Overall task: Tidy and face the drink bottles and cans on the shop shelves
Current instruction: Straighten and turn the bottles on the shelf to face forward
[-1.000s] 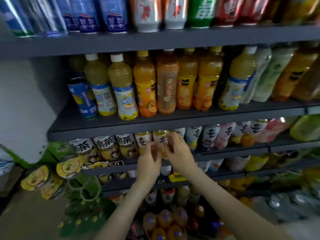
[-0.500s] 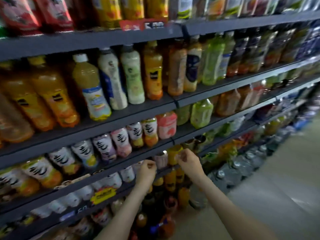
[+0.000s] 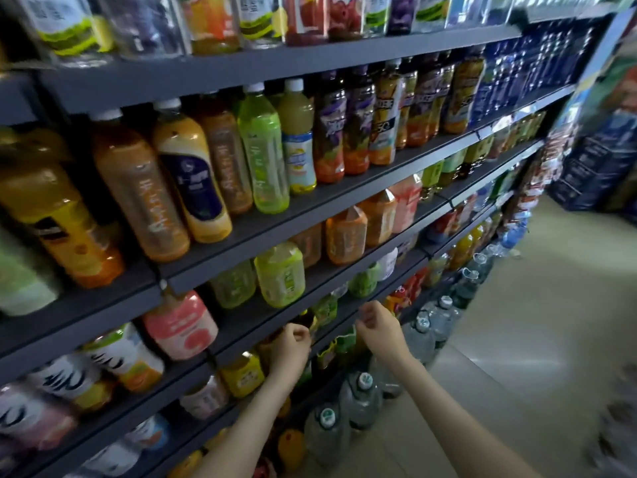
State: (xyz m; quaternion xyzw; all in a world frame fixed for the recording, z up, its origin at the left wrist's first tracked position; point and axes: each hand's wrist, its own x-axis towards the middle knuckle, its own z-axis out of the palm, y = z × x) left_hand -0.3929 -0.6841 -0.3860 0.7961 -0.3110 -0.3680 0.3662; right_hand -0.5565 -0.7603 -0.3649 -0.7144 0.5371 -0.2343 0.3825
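Observation:
Dark grey shop shelves (image 3: 275, 225) run from left to far right, packed with drink bottles. My left hand (image 3: 291, 346) hovers in front of a lower shelf edge, fingers loosely curled, holding nothing. My right hand (image 3: 377, 324) is beside it to the right, fingers also curled and empty, just below a small green bottle (image 3: 363, 281). A pale green bottle (image 3: 281, 274) and an orange bottle (image 3: 346, 236) stand on the shelf above my hands. A pink-labelled bottle (image 3: 181, 326) sits to the left. Neither hand touches a bottle.
Large clear water jugs (image 3: 360, 398) stand on the floor below my arms. Tall juice bottles (image 3: 263, 150) fill the shelf at head height. Blue packs (image 3: 593, 167) are stacked at the aisle's far right, with a tiled floor (image 3: 517, 339) between.
My view has swung rightward along the aisle. Both hands have come off the small bottles they were touching and moved right with it, now held curled and empty.

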